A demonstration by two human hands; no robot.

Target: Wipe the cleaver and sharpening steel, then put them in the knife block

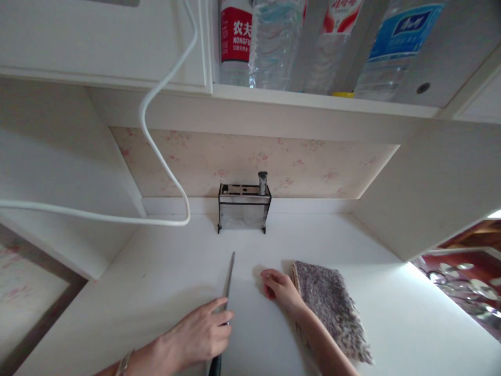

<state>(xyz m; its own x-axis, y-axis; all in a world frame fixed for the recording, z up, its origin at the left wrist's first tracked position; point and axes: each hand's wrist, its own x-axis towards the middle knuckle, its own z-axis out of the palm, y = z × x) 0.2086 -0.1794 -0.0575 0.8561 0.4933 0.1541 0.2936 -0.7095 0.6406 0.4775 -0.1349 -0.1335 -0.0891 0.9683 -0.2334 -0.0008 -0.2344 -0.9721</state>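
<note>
Both hands rest low on a white countertop [156, 282]. Left hand [199, 334], at about 7 o'clock in the view, lies palm down across a long kitchen knife [226, 292], fingers pressing the blade flat where it meets the dark handle, seemingly to keep it from sliding; it is pinning rather than gripping. Right hand [279, 290], just past 6 o'clock, is loosely curled with fingertips on the surface, holding nothing; whether it touches the grey shaggy cloth [332, 313] just beside it is unclear, though the forearm lies over the cloth's edge.

Knife lies flat, tip pointing toward 12 o'clock at a metal knife rack [243, 209] standing against the back wall, with 1 dark handle [262, 183] upright in a slot. From 9 o'clock a white cable [164, 151] loops across the wall. Overhead, a shelf holds several water bottles [274, 42].
</note>
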